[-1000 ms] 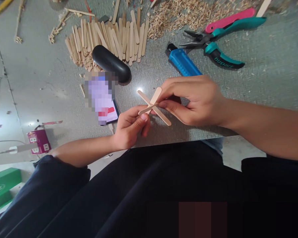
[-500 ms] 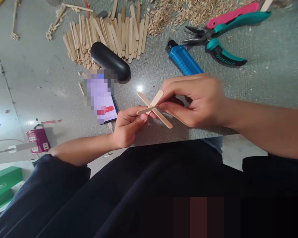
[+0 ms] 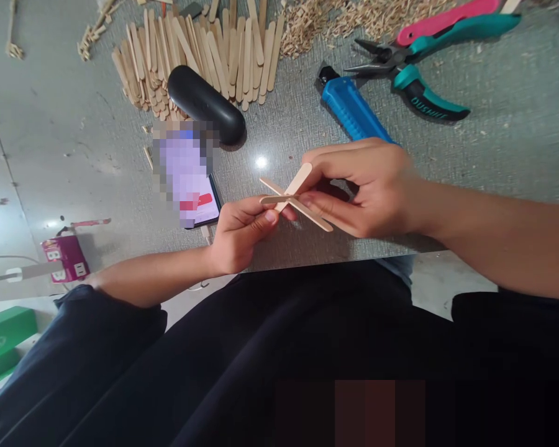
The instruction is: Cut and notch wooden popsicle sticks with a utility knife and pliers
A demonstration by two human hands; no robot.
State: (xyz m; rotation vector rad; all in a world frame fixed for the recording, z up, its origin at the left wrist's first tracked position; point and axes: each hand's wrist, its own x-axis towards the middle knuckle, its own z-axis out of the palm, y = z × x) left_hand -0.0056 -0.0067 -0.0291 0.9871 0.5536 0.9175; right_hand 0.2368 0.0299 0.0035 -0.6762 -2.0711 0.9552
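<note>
Three flat wooden craft sticks cross one another over the table's near edge. My left hand (image 3: 242, 233) pinches the lower end of an upright, slanting stick (image 3: 302, 176) between thumb and fingers. A second stick (image 3: 314, 218) runs diagonally across it, its lower right end free. My right hand (image 3: 363, 186) is closed on a third stick (image 3: 272, 200), which points left over the crossing; its other end is hidden by the fingers. Just beyond my right hand lies a blue utility knife (image 3: 354, 108). Whether the sticks are joined where they cross, I cannot tell.
A pile of craft sticks (image 3: 218, 56) lies at the back, with a black oblong case (image 3: 205, 104) before it. A phone (image 3: 186, 174) with a cable is left of my hands. Pliers (image 3: 400, 62) and wood shavings (image 3: 354, 18) lie at the back right. A purple power socket (image 3: 68, 257) stands left.
The crossed sticks have tilted slightly, and the diagonal one now shows more of its edge. Both hands keep their hold. The view has shifted a little.
</note>
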